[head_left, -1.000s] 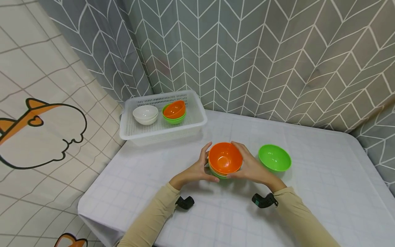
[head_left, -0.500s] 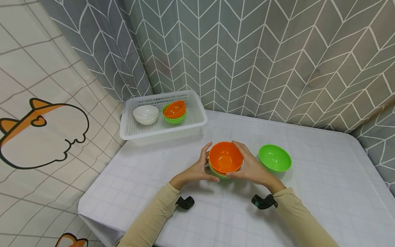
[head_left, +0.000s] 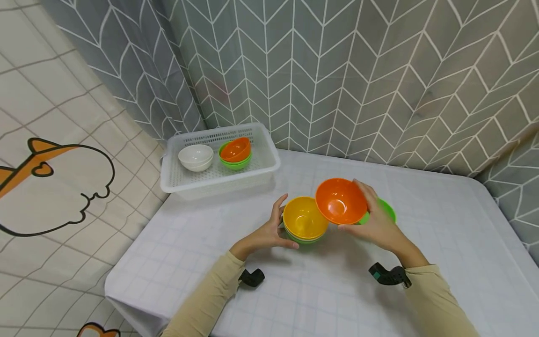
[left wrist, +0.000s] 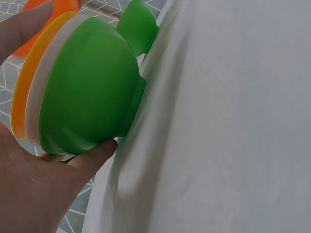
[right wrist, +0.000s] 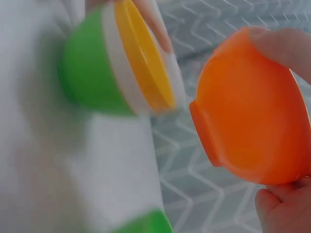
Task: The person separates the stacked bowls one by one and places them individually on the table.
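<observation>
My right hand [head_left: 381,227] grips an orange bowl [head_left: 338,201] by its rim and side, thumb and fingers on opposite edges. The bowl is up above the table and tilted; the right wrist view shows its outside and foot [right wrist: 204,133]. To its left, my left hand [head_left: 267,231] holds a nested stack on the table, thumb low and fingers along the side. A yellow bowl [head_left: 304,217] tops the stack, with a white bowl [left wrist: 41,87] and a green bowl [left wrist: 92,87] beneath. Behind my right hand, a separate green bowl [head_left: 388,210] is partly hidden.
At the back left of the white-clothed table [head_left: 442,234] stands a white perforated basket [head_left: 219,187]. Inside it are white bowls [head_left: 196,157] and a green stack [head_left: 236,164] with a tilted orange bowl [head_left: 236,150] on top. A patterned curtain [head_left: 337,84] hangs behind.
My right hand has lifted the orange bowl off the stack and carried it right, uncovering the yellow bowl. It now overlaps the separate green bowl in the head view. My left hand stays put.
</observation>
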A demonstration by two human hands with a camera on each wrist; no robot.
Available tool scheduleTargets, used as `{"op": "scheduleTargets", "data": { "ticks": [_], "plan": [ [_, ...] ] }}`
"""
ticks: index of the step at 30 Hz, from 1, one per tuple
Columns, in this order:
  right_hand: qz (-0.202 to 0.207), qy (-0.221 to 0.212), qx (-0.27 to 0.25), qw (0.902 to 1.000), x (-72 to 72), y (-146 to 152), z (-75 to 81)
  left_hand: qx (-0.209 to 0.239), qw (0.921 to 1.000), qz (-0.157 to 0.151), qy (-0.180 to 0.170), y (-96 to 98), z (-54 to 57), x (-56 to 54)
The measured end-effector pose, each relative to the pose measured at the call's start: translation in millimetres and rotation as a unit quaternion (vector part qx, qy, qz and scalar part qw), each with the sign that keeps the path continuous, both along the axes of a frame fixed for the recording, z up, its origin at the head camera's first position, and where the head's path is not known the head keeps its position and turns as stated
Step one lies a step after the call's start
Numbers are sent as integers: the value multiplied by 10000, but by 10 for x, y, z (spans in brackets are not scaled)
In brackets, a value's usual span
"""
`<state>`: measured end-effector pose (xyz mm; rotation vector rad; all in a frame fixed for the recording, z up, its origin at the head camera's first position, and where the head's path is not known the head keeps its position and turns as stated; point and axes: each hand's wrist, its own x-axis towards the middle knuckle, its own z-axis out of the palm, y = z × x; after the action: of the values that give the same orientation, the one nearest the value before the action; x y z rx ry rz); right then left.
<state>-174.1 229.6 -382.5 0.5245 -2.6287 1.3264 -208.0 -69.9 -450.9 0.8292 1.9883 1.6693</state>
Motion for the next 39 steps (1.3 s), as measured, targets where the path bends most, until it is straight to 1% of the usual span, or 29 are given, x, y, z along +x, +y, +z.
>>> {"op": "scheduleTargets", "data": {
  "ticks": [2,5,8,10,12,15,19,24,27,31,34,39],
  "plan": [
    [-241,59,95,9996,44,147,41,-13,10000,63,42,-6,-70,-24],
    [-496,74,124,9987,114,399,70,-35,10000,89,24,-14,-63,-18],
    [-804,124,202,9965,199,681,46,-62,9999,96,63,-13,-69,-13],
    [-1087,79,296,9936,272,874,14,-80,9999,83,87,-12,-80,-12],
    [-1407,-31,418,9892,345,1054,-27,-108,9998,70,122,-11,-86,-9],
    [-1804,-336,544,9815,439,1282,-109,-114,9998,69,144,-11,-87,-6],
    [-2134,-695,575,9728,511,1502,-253,-92,9998,101,152,-9,-89,-12],
    [-2293,-923,597,9671,546,1690,-430,-83,9997,57,203,1,-90,-20],
    [-2247,-974,464,9685,547,1757,-534,-105,9997,23,209,12,-93,-19],
    [-2167,-1080,285,9698,524,1777,-637,-127,9997,9,217,15,-95,-12],
    [-2178,-1227,278,9678,500,1768,-670,-107,9997,-6,205,17,-98,-13],
    [-2170,-1459,298,9647,467,1760,-664,-121,9998,8,183,11,-89,-7]
  ]
}}
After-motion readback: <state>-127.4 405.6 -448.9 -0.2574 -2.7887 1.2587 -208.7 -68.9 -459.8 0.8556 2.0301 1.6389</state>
